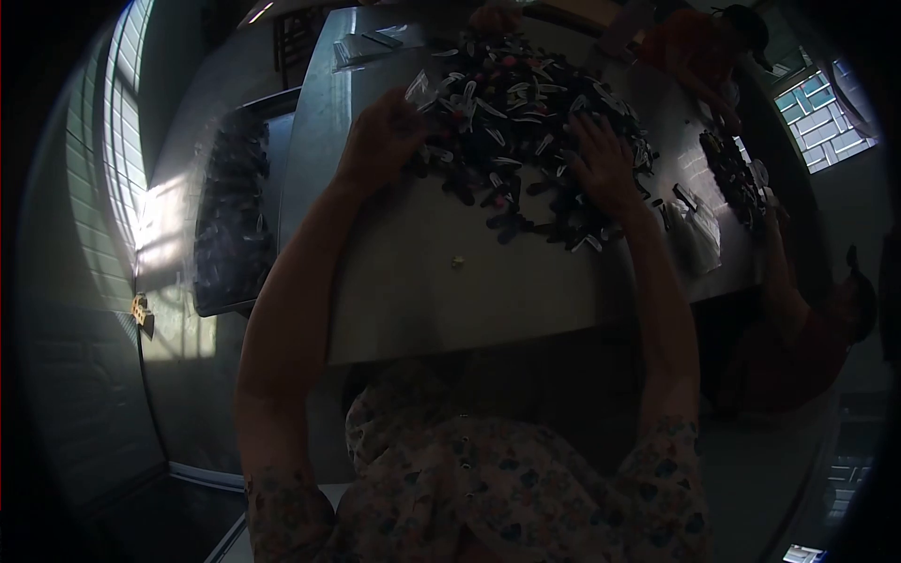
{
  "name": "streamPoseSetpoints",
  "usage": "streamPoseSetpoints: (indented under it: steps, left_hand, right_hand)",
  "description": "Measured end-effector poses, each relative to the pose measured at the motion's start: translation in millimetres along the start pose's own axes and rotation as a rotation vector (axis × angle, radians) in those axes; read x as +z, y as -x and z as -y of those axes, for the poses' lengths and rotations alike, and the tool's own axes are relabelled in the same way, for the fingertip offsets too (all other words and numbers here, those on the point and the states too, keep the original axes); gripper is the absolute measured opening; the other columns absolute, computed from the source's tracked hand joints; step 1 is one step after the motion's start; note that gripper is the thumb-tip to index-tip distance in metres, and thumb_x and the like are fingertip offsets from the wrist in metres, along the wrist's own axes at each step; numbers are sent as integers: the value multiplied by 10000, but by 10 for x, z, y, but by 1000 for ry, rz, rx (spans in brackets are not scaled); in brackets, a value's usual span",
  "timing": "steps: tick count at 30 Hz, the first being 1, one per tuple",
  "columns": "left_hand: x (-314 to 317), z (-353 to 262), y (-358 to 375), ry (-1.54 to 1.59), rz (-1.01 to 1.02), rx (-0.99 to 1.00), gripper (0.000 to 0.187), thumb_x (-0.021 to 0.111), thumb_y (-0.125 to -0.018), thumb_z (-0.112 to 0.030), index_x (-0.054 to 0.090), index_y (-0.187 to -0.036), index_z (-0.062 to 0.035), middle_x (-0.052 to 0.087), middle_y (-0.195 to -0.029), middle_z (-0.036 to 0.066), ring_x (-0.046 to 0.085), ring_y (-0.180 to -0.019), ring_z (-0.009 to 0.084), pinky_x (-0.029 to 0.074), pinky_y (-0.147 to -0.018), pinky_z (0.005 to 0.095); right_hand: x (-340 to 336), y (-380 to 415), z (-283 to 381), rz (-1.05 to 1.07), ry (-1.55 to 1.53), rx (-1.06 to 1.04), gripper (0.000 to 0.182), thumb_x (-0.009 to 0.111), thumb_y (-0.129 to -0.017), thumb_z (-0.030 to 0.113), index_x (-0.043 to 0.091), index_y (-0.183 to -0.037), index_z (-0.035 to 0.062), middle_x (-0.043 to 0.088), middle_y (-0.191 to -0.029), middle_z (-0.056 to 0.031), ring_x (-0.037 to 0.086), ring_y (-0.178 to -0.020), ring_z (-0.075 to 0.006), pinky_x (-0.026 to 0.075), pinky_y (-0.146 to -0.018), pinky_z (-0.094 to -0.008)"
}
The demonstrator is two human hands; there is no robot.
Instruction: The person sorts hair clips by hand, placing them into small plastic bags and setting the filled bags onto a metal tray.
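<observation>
A large heap of small dark pieces with pale, loop-shaped clip parts point(507, 108) covers the far part of the table; their exact kind is hard to make out in the dim light. At the heap's left edge, my left hand point(383, 139) is closed, with a small clear plastic bag point(421, 90) sticking up from its fingers. My right hand point(603, 159) lies over the right side of the heap, palm down and fingers spread, touching the dark pieces.
The table point(422, 300) has a tiny yellowish scrap point(458, 263) on it. Flat clear bags point(371, 45) lie far left; more plastic bags point(696, 235) lie right. A tray of dark bundles point(235, 206) stands left. Co-workers point(699, 52) sit around, one by a smaller dark pile point(730, 178).
</observation>
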State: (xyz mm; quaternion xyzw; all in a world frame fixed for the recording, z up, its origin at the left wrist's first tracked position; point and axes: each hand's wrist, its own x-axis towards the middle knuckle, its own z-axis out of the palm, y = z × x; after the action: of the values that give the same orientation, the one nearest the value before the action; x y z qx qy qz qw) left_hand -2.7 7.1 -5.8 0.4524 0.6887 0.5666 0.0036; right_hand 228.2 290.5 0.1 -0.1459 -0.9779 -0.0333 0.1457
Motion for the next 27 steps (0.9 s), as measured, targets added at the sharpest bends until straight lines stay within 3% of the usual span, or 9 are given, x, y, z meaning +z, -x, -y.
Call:
streamPoseSetpoints:
  steps: [8, 11, 16, 20, 23, 25, 27]
  left_hand:
    - [-9, 120, -25, -7, -14, 2, 268, 742, -873, -151, 597, -1043, -2, 703, -945, 65, 663, -923, 125, 531, -829, 300]
    - [-14, 86, -16, -18, -20, 4, 264, 742, -878, -158, 600, -1035, 0, 704, -934, 69, 663, -908, 123, 531, -820, 296]
    - [-38, 57, -15, -43, -19, 14, 252, 747, -870, -153, 605, -1017, -5, 709, -922, 69, 665, -905, 129, 533, -815, 299]
    - [-33, 10, -19, -22, -26, 9, 254, 754, -859, -157, 607, -1006, -12, 712, -931, 71, 667, -906, 135, 533, -814, 306]
    - [-10, 35, -7, -21, -40, 0, 260, 754, -857, -154, 608, -1017, -11, 711, -942, 72, 667, -912, 136, 534, -821, 311]
    - [-22, -12, 7, -37, -41, -15, 257, 752, -858, -149, 608, -1021, -12, 711, -945, 73, 668, -916, 137, 535, -826, 313]
    - [-22, -7, -7, -54, -38, -25, 255, 751, -859, -144, 608, -1025, -13, 710, -948, 74, 668, -920, 138, 536, -830, 314]
  right_hand:
    - [241, -479, 261, -2, -102, 168, 706, 401, -949, 639, 321, -1533, 250, 238, -1617, -69, 168, -1484, -381, 103, -1145, -640]
    - [198, -447, 492, 42, -63, 103, 748, 409, -929, 677, 327, -1530, 239, 242, -1613, -82, 172, -1478, -396, 117, -1133, -656]
    - [-203, -114, 721, 162, -206, -177, 700, 453, -943, 626, 383, -1508, 218, 322, -1573, -127, 238, -1467, -355, 144, -1148, -607]
    - [-381, 61, 380, 171, -223, -144, 650, 478, -952, 578, 420, -1487, 214, 383, -1540, -128, 285, -1452, -340, 168, -1157, -572]
    - [55, 110, -512, -18, -251, 35, 626, 486, -955, 553, 441, -1470, 202, 404, -1522, -149, 310, -1434, -363, 203, -1151, -569]
    - [415, 173, -1024, -85, 63, 235, 605, 502, -946, 527, 469, -1444, 185, 404, -1514, -173, 337, -1410, -385, 239, -1140, -570]
    - [326, 157, -622, -162, 34, 349, 588, 519, -938, 504, 485, -1426, 177, 417, -1498, -182, 351, -1397, -398, 259, -1127, -580]
